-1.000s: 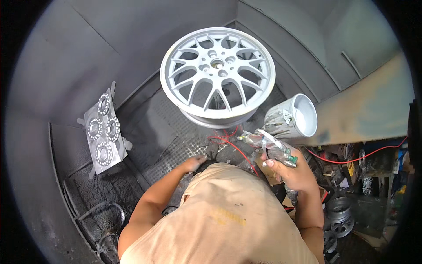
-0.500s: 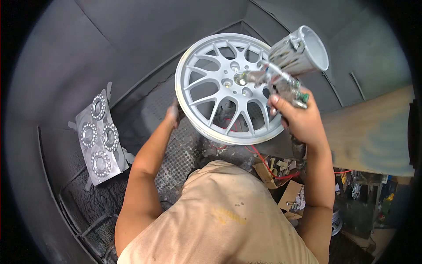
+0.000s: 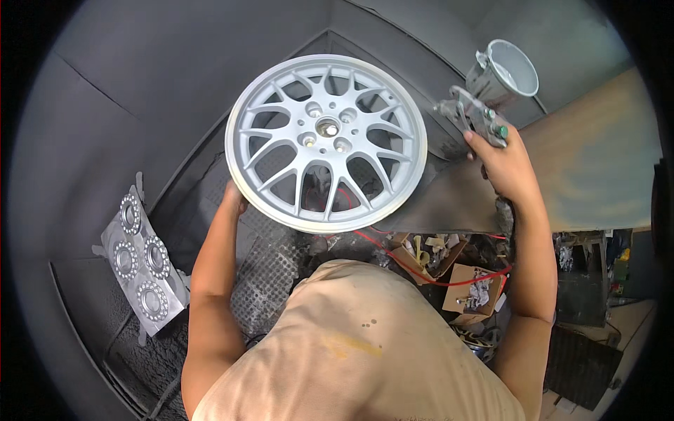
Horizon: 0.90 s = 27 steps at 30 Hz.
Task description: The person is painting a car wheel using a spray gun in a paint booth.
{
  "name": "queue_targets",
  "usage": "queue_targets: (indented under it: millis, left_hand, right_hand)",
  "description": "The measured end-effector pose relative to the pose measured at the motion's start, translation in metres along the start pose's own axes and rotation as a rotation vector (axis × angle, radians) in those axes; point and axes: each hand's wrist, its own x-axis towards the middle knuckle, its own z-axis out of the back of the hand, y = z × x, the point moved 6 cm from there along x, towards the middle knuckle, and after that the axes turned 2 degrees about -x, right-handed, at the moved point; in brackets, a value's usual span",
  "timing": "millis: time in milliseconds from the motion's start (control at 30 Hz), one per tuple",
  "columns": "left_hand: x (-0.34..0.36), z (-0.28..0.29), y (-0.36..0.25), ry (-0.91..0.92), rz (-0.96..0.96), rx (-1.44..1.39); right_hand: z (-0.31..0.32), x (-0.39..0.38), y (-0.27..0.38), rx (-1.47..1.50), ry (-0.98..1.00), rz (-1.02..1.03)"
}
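A silver-grey multi-spoke car wheel rim (image 3: 342, 129) stands face-on before me, with a pale lip around it. My right hand (image 3: 511, 163) is closed around a spray gun (image 3: 480, 121) to the right of the wheel. Its nozzle points left, and a gap separates it from the rim. On top of the gun, a paint-streaked grey cup (image 3: 511, 69) tilts toward the upper right. At the wheel's lower left edge is my left hand (image 3: 237, 198). The rim hides most of its fingers, so I cannot tell its grip.
At the left, a taped sheet (image 3: 160, 324) carries several silver rings with holes around them. A large paint-dusted board (image 3: 590, 154) stands at the right. Below it are cardboard boxes (image 3: 456, 303) with scraps. A red hose (image 3: 456, 283) loops past them. Dark grey walls surround the wheel.
The spray gun has moved right, from in front of the wheel to beside it. The wheel sits farther left in view and its spokes have turned. My left hand is more hidden behind the rim.
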Motion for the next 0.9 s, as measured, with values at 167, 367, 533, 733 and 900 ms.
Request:
queue_targets:
  millis: [167, 367, 533, 733, 900]
  left_hand:
    - [-0.037, -0.003, 0.040, -0.048, 0.046, -0.074]
    - [-0.138, -0.060, 0.119, -0.214, 0.084, -0.297]
    - [-0.181, -0.130, 0.209, 0.084, 0.237, -0.371]
    - [-0.203, -0.164, 0.227, 0.287, 0.650, -0.081]
    - [-0.166, -0.107, 0.199, 0.240, 0.535, -0.086]
  right_hand:
    - [0.024, -0.032, -0.037, -0.031, 0.105, -0.143]
    - [0.029, -0.068, -0.069, -0.084, 0.175, -0.138]
    - [0.018, -0.085, -0.066, -0.029, 0.411, -0.074]
    - [-0.006, -0.095, -0.013, 0.212, 0.695, 0.009]
    - [0.010, -0.070, -0.002, 0.244, 0.348, 0.077]
